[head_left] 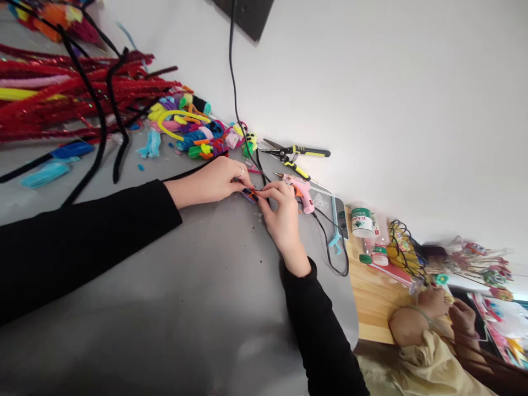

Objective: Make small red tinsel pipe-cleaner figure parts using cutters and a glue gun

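Both of my hands meet over the grey table (198,308). My left hand (210,182) pinches one end of a small orange and dark pipe-cleaner piece (249,194), a ring on one finger. My right hand (280,217) pinches the other end of the same piece with curled fingers. Both arms wear black sleeves. Just beyond my right hand lies a pink glue gun (301,192), with its black cord (330,245) looping toward the table edge.
A pile of red, black and coloured pipe cleaners (61,91) fills the far left. Small coloured pipe-cleaner shapes (198,135) lie by the wall. Yellow-handled pliers (295,154) rest beyond the glue gun. Bottles (363,223) and a wire basket (404,247) stand on a wooden table, where another person (429,335) sits.
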The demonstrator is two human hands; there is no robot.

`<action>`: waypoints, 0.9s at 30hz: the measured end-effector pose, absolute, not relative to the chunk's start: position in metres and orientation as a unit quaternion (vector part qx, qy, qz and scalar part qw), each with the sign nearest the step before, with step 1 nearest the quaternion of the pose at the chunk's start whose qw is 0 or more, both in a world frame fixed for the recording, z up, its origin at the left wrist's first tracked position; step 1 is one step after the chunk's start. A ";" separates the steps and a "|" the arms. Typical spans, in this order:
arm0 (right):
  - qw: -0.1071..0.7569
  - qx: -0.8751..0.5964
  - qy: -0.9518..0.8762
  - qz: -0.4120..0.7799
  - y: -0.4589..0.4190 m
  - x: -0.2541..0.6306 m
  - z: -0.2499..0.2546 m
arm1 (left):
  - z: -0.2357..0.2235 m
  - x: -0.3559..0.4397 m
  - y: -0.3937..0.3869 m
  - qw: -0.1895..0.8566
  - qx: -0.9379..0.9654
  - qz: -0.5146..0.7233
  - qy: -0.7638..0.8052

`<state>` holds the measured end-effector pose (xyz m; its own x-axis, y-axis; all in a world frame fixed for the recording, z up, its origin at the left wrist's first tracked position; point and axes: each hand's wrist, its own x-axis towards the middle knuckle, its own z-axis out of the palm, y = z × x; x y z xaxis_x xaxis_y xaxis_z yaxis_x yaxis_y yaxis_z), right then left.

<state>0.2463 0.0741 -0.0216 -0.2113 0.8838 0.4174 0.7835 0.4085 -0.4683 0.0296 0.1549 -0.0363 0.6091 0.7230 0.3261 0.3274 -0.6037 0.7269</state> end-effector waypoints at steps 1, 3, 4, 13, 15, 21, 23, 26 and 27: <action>0.324 -0.538 -0.774 0.078 0.074 0.246 -0.022 | -0.037 0.030 0.155 0.317 0.838 0.312 0.315; 0.327 -0.537 -0.774 0.078 0.075 0.245 -0.022 | -0.038 0.030 0.155 0.315 0.838 0.314 0.316; 0.329 -0.537 -0.773 0.077 0.075 0.245 -0.022 | -0.038 0.030 0.155 0.312 0.839 0.315 0.314; 0.338 -0.529 -0.775 0.072 0.075 0.243 -0.025 | -0.042 0.033 0.154 0.291 0.846 0.333 0.298; 0.332 -0.534 -0.775 0.069 0.075 0.244 -0.026 | -0.042 0.033 0.153 0.288 0.847 0.334 0.297; 0.363 -0.526 -0.767 0.054 0.073 0.253 -0.016 | -0.032 0.023 0.154 0.321 0.854 0.297 0.283; 0.378 -0.525 -0.761 0.044 0.071 0.256 -0.013 | -0.028 0.020 0.154 0.341 0.852 0.268 0.293; 0.384 -0.517 -0.764 0.043 0.070 0.257 -0.009 | -0.026 0.019 0.155 0.333 0.860 0.235 0.308; 0.390 -0.513 -0.763 0.044 0.070 0.257 -0.009 | -0.026 0.019 0.155 0.325 0.864 0.231 0.309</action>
